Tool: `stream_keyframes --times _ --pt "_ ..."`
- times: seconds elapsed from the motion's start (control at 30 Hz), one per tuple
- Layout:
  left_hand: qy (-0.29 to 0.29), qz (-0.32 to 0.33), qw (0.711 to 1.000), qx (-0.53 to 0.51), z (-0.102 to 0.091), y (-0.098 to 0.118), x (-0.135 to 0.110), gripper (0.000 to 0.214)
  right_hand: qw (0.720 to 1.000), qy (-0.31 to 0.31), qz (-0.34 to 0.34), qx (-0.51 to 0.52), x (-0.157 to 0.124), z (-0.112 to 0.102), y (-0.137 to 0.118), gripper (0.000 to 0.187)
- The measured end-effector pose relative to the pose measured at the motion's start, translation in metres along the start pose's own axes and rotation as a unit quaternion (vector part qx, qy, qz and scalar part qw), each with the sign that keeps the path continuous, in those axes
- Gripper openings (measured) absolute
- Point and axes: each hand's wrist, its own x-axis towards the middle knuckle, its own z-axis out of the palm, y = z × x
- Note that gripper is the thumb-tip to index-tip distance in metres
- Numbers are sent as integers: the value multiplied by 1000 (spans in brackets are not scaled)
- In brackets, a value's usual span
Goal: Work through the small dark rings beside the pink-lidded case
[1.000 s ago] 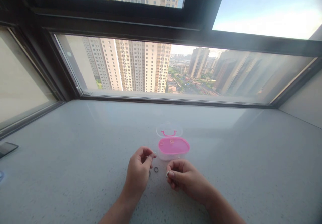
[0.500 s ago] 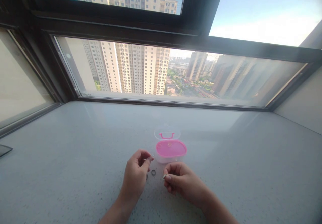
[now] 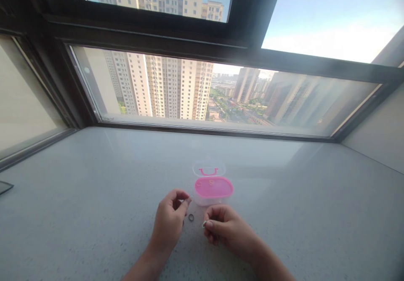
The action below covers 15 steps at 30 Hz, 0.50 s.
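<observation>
Between the thumb and fingers of my right hand point(image 3: 222, 226) is a small pale ring point(image 3: 204, 224). My left hand point(image 3: 172, 213) pinches a tiny light-coloured item at its fingertips, perhaps another ring, too small to make out. On the counter between the hands lies a dark ring point(image 3: 191, 217); a second dark one is mostly hidden by my left hand. Just beyond the fingers stands an oval box with a pink tray point(image 3: 221, 190), two small rings point(image 3: 211, 182) resting in it. Its clear lid point(image 3: 221, 169), with a pink handle, is open behind it.
The pale speckled countertop point(image 3: 94, 197) runs back to a dark window frame point(image 3: 202, 130). A flat dark-edged object point(image 3: 5, 187) lies at the far left edge. A white wall point(image 3: 375, 117) bounds the right side. Tall buildings show through the glass.
Little differs. Both hands keep their pinches and stay almost in place, and the view has shifted slightly.
</observation>
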Motion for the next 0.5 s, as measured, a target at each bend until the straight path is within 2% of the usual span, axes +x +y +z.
stream_keyframes --times 0.5 --pt "-4 11 1000 22 -1 -4 2 19 1000 2 -8 4 0 3 -5 26"
